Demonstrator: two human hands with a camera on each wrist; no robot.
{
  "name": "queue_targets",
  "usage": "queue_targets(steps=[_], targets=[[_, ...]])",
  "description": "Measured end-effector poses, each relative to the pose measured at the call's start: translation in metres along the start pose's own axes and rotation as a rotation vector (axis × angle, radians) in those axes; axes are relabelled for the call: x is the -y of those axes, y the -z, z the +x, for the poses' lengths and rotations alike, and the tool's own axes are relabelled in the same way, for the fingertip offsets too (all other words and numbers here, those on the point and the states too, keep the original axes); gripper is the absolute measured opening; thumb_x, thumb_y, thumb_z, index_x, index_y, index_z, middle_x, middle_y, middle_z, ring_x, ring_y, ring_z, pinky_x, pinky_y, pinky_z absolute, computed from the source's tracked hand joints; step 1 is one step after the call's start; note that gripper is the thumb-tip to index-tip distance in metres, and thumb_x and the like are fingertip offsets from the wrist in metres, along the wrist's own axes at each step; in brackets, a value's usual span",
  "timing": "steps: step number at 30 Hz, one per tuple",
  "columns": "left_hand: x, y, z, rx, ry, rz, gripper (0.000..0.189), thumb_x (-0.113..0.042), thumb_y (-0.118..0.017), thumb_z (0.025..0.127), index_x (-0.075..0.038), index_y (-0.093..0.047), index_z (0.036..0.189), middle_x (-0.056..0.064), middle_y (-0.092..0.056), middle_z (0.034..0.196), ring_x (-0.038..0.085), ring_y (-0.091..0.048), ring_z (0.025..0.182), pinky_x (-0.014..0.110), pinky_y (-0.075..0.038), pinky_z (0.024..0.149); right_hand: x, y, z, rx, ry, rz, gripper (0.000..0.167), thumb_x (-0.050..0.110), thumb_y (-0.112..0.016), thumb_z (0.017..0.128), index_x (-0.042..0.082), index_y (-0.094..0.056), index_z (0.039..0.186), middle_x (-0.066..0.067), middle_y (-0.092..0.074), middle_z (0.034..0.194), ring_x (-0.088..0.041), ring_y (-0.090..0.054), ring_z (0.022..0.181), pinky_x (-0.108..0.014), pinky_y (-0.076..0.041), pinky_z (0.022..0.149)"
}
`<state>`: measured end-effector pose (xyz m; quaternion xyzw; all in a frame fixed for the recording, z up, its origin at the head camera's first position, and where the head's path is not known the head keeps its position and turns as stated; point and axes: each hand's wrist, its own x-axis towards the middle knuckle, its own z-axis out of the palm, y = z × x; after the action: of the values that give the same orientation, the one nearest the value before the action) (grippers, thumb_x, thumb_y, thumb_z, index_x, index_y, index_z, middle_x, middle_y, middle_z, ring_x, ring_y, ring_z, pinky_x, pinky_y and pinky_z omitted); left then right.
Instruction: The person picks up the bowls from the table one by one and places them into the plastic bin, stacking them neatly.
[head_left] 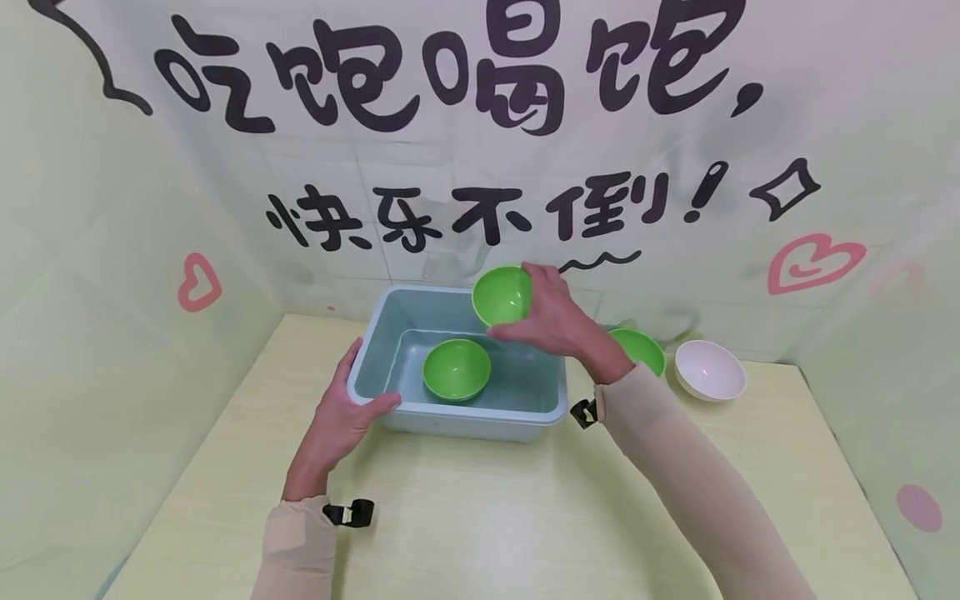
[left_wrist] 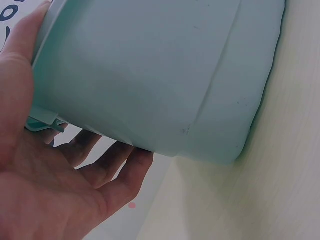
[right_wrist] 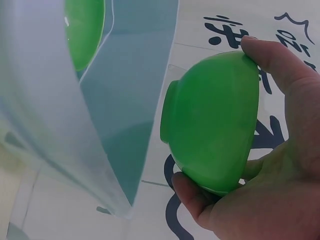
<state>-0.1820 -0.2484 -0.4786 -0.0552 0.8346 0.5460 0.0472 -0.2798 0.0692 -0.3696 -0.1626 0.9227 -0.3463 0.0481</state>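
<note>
A blue-grey plastic bin stands on the table near the back wall. My left hand grips its left end, thumb over the front rim; in the left wrist view, fingertips press the bin's outer wall. One green bowl sits upright on the bin's floor. Above the bin's back right part, my right hand holds another green bowl by its edge. The right wrist view shows this tilted bowl between thumb and fingers, its foot facing the bin.
Right of the bin, a third green bowl is partly hidden by the right forearm. Beside it stands a white bowl. A sheet with black writing hangs behind the pale wooden table, and side sheets flank it.
</note>
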Motion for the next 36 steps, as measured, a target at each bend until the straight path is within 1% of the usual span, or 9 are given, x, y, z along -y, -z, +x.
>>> queue_targets(steps=[7, 14, 20, 24, 29, 33, 36], targets=[[0.000, -0.001, 0.000, 0.000, -0.003, -0.002, 0.112, -0.037, -0.080, 0.088, -0.036, 0.002, 0.164, 0.015, -0.026, 0.163, 0.040, -0.036, 0.138, 0.056, -0.045, 0.108, 0.000, 0.000, 0.005, 0.009, -0.004, -0.020, 0.121, 0.047, -0.087, 0.071, 0.004, -0.019, 0.161, -0.020, -0.025, 0.161, -0.036, -0.043, 0.136, -0.054, -0.048, 0.107], [0.001, -0.001, 0.000, 0.000, -0.003, 0.002, 0.110, -0.035, -0.080, 0.089, -0.037, 0.000, 0.164, 0.015, -0.029, 0.161, 0.039, -0.039, 0.135, 0.049, -0.046, 0.104, 0.001, -0.002, 0.012, 0.016, 0.010, -0.022, 0.117, 0.045, -0.086, 0.072, 0.002, -0.021, 0.159, -0.020, -0.027, 0.159, -0.035, -0.043, 0.133, -0.053, -0.047, 0.106], [0.000, -0.002, 0.000, -0.003, -0.005, 0.000, 0.109, -0.033, -0.079, 0.089, -0.036, 0.000, 0.164, 0.015, -0.029, 0.161, 0.039, -0.039, 0.135, 0.048, -0.047, 0.103, 0.010, -0.002, 0.018, 0.009, 0.035, -0.016, 0.117, 0.046, -0.086, 0.070, 0.002, -0.023, 0.159, -0.020, -0.028, 0.159, -0.035, -0.042, 0.134, -0.053, -0.047, 0.106], [0.000, -0.002, 0.000, 0.002, -0.001, -0.002, 0.109, -0.034, -0.079, 0.089, -0.037, 0.000, 0.164, 0.015, -0.029, 0.161, 0.039, -0.039, 0.135, 0.047, -0.047, 0.103, 0.014, -0.003, 0.021, 0.013, 0.034, -0.016, 0.117, 0.046, -0.087, 0.070, 0.003, -0.024, 0.159, -0.020, -0.028, 0.159, -0.035, -0.043, 0.134, -0.053, -0.047, 0.106], [0.000, -0.001, 0.001, 0.001, 0.003, 0.002, 0.110, -0.035, -0.079, 0.089, -0.037, 0.001, 0.164, 0.015, -0.029, 0.160, 0.039, -0.038, 0.135, 0.048, -0.047, 0.103, 0.016, -0.009, 0.025, 0.021, 0.040, -0.012, 0.115, 0.044, -0.088, 0.071, 0.003, -0.025, 0.159, -0.019, -0.028, 0.159, -0.034, -0.040, 0.136, -0.053, -0.046, 0.107], [0.001, 0.000, 0.001, 0.002, 0.001, -0.002, 0.111, -0.038, -0.080, 0.088, -0.037, 0.001, 0.164, 0.015, -0.029, 0.161, 0.039, -0.039, 0.135, 0.048, -0.046, 0.103, 0.018, -0.016, 0.028, 0.033, 0.042, -0.045, 0.115, 0.043, -0.088, 0.071, 0.002, -0.025, 0.158, -0.020, -0.028, 0.158, -0.035, -0.036, 0.139, -0.053, -0.044, 0.109], [0.002, 0.000, 0.000, 0.001, -0.003, -0.007, 0.111, -0.039, -0.080, 0.088, -0.037, 0.000, 0.164, 0.015, -0.029, 0.160, 0.038, -0.039, 0.134, 0.047, -0.046, 0.103, 0.020, -0.022, 0.031, 0.038, 0.045, -0.073, 0.115, 0.045, -0.088, 0.071, 0.003, -0.026, 0.158, -0.019, -0.029, 0.158, -0.034, -0.036, 0.138, -0.053, -0.045, 0.109]])
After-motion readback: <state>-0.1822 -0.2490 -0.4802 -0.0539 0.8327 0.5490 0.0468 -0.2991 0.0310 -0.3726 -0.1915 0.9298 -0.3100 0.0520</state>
